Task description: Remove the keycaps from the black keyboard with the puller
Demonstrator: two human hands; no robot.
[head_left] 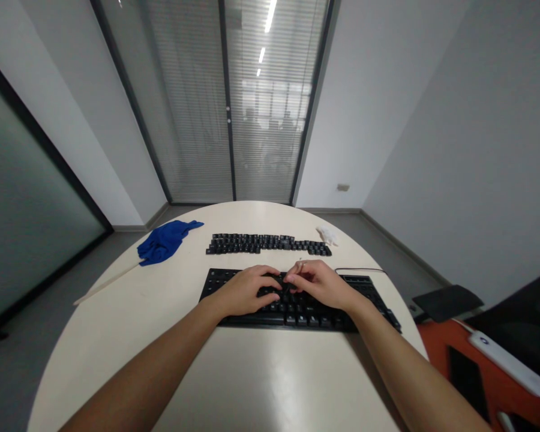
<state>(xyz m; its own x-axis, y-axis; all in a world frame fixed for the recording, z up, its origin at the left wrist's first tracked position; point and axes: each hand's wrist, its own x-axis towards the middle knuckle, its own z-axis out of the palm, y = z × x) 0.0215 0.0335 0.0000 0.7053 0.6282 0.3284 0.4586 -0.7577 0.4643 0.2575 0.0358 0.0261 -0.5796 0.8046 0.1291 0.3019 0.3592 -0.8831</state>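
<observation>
A black keyboard (364, 288) lies in front of me on a round cream table (162, 336). My left hand (245, 291) rests on its middle keys with the fingers curled down. My right hand (319, 283) sits just beside it, thumb and fingers pinched together over a key near the centre; a thin pale tool seems to stick up from the pinch, too small to name. Beyond the keyboard, loose black keycaps (267, 243) are laid out in rows.
A crumpled blue cloth (164, 240) lies at the table's far left, with a long pale stick (105, 283) beside it. A small white wad (327, 234) sits at the far right. An orange seat (468, 372) with a white device stands to the right.
</observation>
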